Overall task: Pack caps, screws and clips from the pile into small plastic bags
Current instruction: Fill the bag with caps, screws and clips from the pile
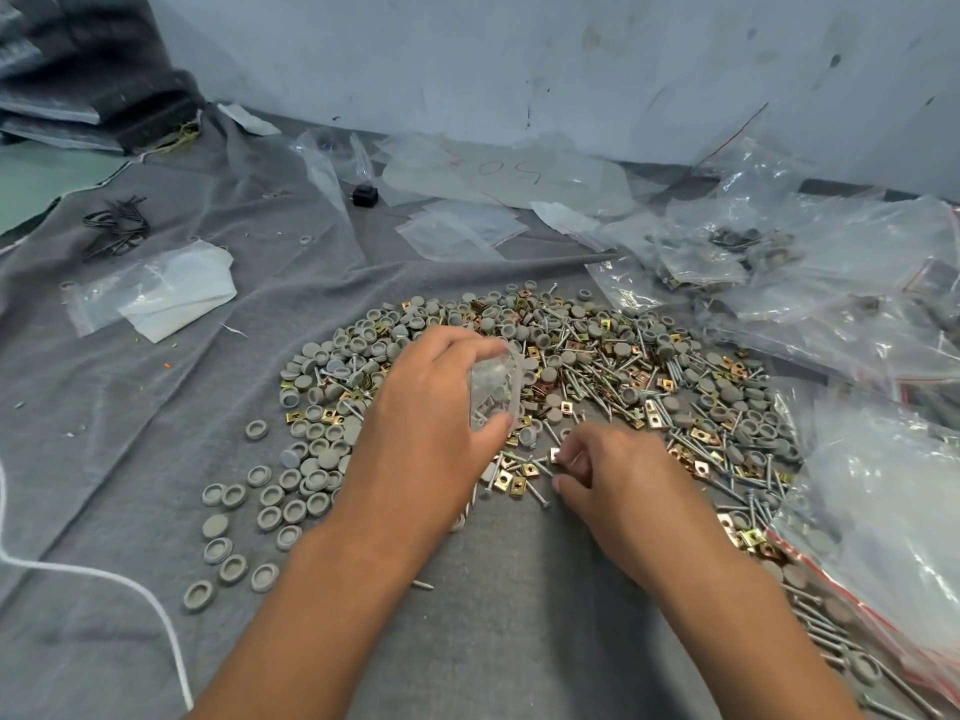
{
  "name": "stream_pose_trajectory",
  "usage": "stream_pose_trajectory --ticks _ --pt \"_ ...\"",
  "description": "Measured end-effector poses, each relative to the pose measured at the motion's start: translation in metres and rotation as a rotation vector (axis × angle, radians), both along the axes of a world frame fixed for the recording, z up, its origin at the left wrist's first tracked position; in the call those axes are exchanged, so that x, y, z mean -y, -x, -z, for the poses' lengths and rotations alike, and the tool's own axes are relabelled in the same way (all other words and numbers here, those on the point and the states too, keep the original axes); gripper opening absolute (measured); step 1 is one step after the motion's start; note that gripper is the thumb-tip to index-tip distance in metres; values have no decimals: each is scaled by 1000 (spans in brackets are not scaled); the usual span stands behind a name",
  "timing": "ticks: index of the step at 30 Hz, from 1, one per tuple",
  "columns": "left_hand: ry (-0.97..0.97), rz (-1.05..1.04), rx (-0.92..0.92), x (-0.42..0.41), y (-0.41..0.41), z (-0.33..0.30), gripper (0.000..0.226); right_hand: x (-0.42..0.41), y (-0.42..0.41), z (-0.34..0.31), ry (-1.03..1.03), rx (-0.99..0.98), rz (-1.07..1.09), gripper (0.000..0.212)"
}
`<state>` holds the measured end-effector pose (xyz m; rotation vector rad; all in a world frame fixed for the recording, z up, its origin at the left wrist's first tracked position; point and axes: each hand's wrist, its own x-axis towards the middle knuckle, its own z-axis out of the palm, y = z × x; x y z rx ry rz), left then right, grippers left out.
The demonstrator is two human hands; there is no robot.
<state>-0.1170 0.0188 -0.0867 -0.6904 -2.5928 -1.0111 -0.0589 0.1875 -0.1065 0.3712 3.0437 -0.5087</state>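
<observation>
Cloth (156,459): we see a grey cloth covering the whole work surface, creased on the left.
Wall (519,59): we see a pale, marked wall behind the cloth.
Pile (597,376): we find grey caps, silver screws and brass-coloured clips heaped together at the middle of the cloth, with loose caps (270,491) spread out at its left edge.
Filled bags (831,283): we count a heap of clear bags on the right, several holding parts.
Empty bags (462,228): we see flat clear bags lying behind the pile, near the wall.
Left hand (431,423): we see it over the left part of the pile, thumb and fingers curled round a small bag (493,387) that holds a few grey pieces.
Right hand (618,480): we see it low at the near edge of the pile, fingertips pinched on a small clip (555,454).
Cord (130,584): we see a white cord lying across the lower left.
</observation>
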Motion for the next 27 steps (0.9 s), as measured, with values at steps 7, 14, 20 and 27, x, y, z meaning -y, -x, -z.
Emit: stream_pose_trajectory --ticks 7,14,20,27 --pt "15 -14 3 2 2 2 58 3 -1 4 -152 4 -48 14" --pt "55 9 -12 0 -1 0 58 -5 1 -19 387 -298 -108 9" --pt "73 34 -23 -3 -3 0 55 7 4 -25 245 -615 -294 6" --pt "30 19 -13 0 -1 0 54 0 9 -15 359 -552 -155 10"
